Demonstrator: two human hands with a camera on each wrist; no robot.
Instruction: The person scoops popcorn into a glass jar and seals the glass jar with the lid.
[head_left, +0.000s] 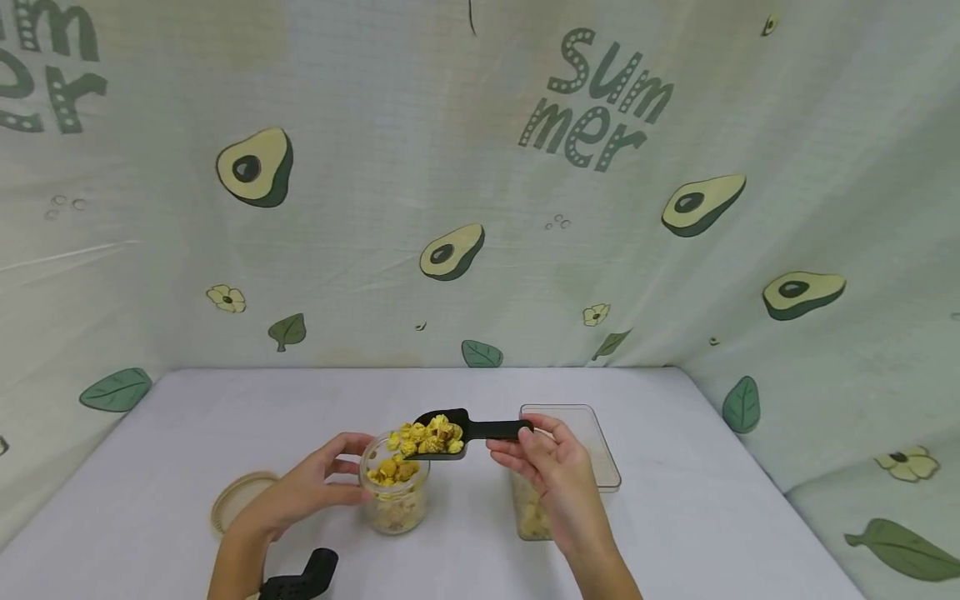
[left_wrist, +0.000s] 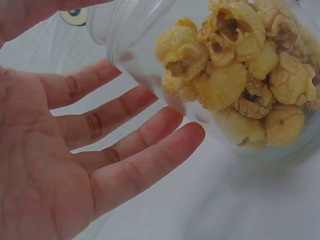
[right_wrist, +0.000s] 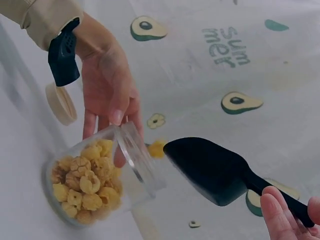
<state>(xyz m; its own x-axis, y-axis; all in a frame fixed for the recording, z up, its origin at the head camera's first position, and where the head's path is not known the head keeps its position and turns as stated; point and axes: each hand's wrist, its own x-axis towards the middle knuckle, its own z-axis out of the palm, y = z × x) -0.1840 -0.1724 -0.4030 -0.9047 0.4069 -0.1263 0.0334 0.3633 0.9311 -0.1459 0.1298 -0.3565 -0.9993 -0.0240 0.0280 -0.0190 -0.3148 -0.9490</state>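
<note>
My left hand (head_left: 300, 493) holds a clear glass jar (head_left: 397, 507) near its mouth, thumb on the near side and fingers on the far side. Popcorn (left_wrist: 225, 80) fills the jar's lower part. In my right hand (head_left: 558, 471) is the handle of a black scoop (head_left: 491, 430), pinched between thumb and fingers. Yellow popcorn (head_left: 438, 435) lies heaped in the scoop, whose front end reaches over the jar's mouth. From the right wrist view only the dark underside of the scoop (right_wrist: 210, 170) shows, with one yellow piece at its tip.
A clear rectangular container (head_left: 534, 523) holding popcorn stands partly hidden behind my right hand. Beyond it lies a clear rectangular piece (head_left: 606, 454), perhaps its lid. Left of the jar, a round beige lid (head_left: 219, 510) rests on the white table (head_left: 720, 517). A printed curtain hangs behind.
</note>
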